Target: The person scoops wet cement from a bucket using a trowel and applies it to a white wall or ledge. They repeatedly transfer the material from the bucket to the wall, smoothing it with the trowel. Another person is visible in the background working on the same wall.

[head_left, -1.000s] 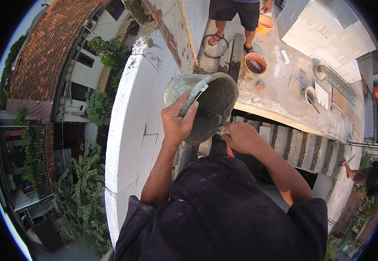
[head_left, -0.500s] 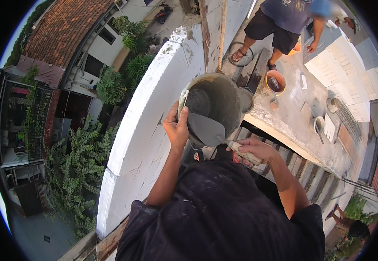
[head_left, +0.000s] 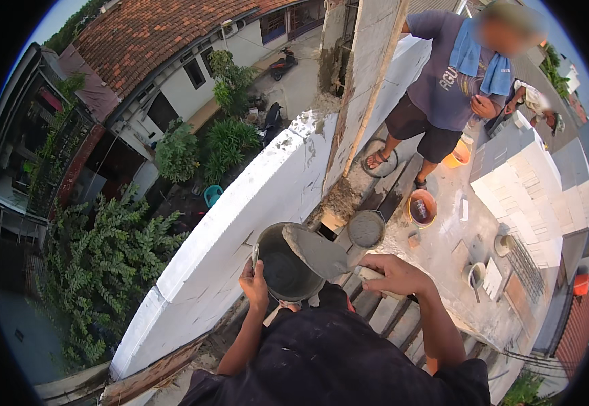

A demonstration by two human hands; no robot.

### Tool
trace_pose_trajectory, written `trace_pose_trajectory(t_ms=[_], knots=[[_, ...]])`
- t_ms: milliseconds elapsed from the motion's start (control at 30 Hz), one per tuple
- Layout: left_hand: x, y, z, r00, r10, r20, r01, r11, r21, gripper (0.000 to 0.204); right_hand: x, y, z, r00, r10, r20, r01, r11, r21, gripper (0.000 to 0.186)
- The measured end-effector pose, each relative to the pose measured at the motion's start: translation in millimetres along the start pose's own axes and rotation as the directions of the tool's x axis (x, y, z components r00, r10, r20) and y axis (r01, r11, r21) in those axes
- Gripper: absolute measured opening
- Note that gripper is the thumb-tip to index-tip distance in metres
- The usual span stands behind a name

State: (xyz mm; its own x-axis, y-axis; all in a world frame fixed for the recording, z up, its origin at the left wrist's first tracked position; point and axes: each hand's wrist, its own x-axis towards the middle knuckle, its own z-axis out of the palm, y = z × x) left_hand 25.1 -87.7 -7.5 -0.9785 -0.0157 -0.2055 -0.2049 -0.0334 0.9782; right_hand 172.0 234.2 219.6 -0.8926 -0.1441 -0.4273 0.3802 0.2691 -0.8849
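Note:
My left hand [head_left: 254, 285] grips the near-left rim of a dark bucket [head_left: 272, 238], its thumb over the edge. Wet grey mortar lies in the bottom of that bucket. With my right hand [head_left: 403, 276] I am closed around the handle of a pointed trowel [head_left: 326, 254]. Grey mortar covers the trowel's blade, which lies across the bucket's right rim, partly over the opening. To the left runs a white block wall [head_left: 193, 265] with mortar smears at its far end.
A second mortar bucket [head_left: 365, 230] stands ahead on the boards. Past it, a person [head_left: 443, 88] in dark shorts stands near an orange bucket [head_left: 422, 207]. Gaps show between the slats [head_left: 403, 321] on my right. Beyond the wall is a drop to plants and houses.
The trowel has come up from inside the bucket to its right rim, with mortar on the blade. The bucket has come nearer to me, and the view has tilted up.

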Motion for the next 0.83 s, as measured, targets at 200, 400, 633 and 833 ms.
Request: trace_pose_trajectory(t_ms=[200,400,633,833], knots=[[-16.9,-8.9,-13.7,0.988,-0.015,-0.155,0.028,0.996,0.083,0.048,93.0,-23.9,-125.4,0.993,-0.119,-0.001,0.106,0.879,0.464,0.036],[-21.6,-16.0,-22.0,0.985,0.051,-0.167,-0.012,0.974,0.226,0.044,167.4,-17.0,-148.3,0.939,-0.187,-0.288,0.34,0.625,0.703,0.037],[-16.3,-3.3,3.1,0.998,-0.065,0.023,0.065,0.998,0.01,0.043,76.5,79.6,-3.9,0.959,0.122,-0.257,0.034,0.847,0.53,0.033],[3.4,-2.0,19.1,0.913,-0.22,0.343,0.242,0.97,-0.024,0.047,60.0,234.3,138.8,0.652,0.433,-0.622,0.186,0.703,0.686,0.047]])
